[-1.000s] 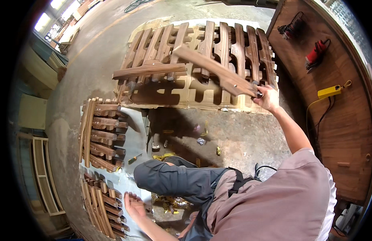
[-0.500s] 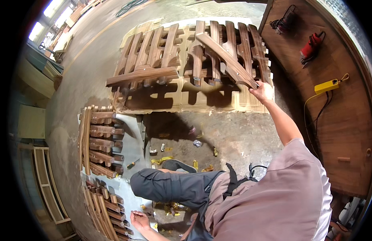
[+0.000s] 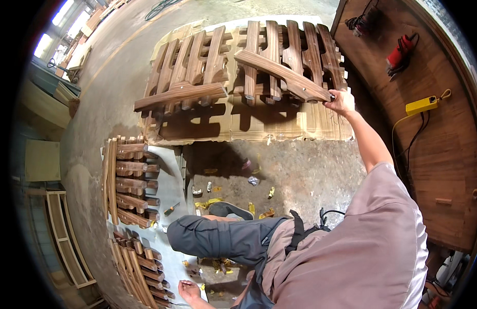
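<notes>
My right hand (image 3: pixel 342 102) is closed around the near right end of a long brown-striped wooden bar (image 3: pixel 282 76) with a wider, notched part along one side. The bar lies slantwise over a row of similar upright wooden pieces (image 3: pixel 311 54) on a cardboard sheet (image 3: pixel 279 126). To its left, another bar (image 3: pixel 179 97) rests across the near ends of a second row (image 3: pixel 196 67). Low in the picture, my left hand (image 3: pixel 189 291) hovers beside my bent leg, fingers loosely curled and slightly apart. Nothing shows in it.
Two stacks of wooden pieces (image 3: pixel 130 183) (image 3: pixel 138 273) lie on a pale sheet at left, with a screwdriver (image 3: pixel 171 208) nearby. Crumpled scraps (image 3: pixel 213 202) litter the floor. A wooden panel at right bears a red power tool (image 3: pixel 401 54) and a yellow power strip (image 3: pixel 421 105).
The held bar's far end has swung left and its near end has shifted slightly away from me, my right hand moving with it. My left hand has moved slightly right and nearer.
</notes>
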Tool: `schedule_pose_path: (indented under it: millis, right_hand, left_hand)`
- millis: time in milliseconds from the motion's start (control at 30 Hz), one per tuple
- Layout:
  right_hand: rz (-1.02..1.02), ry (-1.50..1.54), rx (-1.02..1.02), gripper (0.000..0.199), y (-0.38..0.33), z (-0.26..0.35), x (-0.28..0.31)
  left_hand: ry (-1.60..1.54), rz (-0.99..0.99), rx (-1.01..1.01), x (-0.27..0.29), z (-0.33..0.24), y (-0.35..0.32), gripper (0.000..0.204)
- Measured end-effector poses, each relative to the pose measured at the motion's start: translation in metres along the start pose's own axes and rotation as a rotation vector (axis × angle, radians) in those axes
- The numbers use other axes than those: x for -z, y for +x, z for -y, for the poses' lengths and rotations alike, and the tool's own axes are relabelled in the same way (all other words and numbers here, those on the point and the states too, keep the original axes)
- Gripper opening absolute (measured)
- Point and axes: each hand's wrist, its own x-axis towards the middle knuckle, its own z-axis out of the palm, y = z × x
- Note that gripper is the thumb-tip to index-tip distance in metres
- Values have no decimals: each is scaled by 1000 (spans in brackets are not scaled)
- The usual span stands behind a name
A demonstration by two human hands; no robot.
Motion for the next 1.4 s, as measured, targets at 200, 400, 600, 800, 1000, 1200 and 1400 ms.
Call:
schedule_pose_path:
  millis: [200,400,600,800,1000,1200,1400]
  right_hand:
    - [16,-261,-274,32,68,-17,1]
    - [72,124,-576,43,85,29,-22]
    - [23,446,-565,41,103,38,-54]
    - [80,785,-582,19,144,19,-73]
    - [143,867,-522,22,161,89,-109]
    - [661,1415,-448,36,131,59,-149]
    - [1543,1459,270,28,35,358,-60]
  left_hand:
    - [-19,-113,-87,3,-10,-9,12]
    - [-7,-155,-65,12,-7,-17,11]
    - [58,-142,-86,55,-18,-14,11]
    - [100,-48,-67,68,-18,-12,7]
    - [51,-232,-356,99,4,-84,6]
    - [72,-541,-844,35,-4,-184,12]
    - [82,-813,-943,68,42,-274,11]
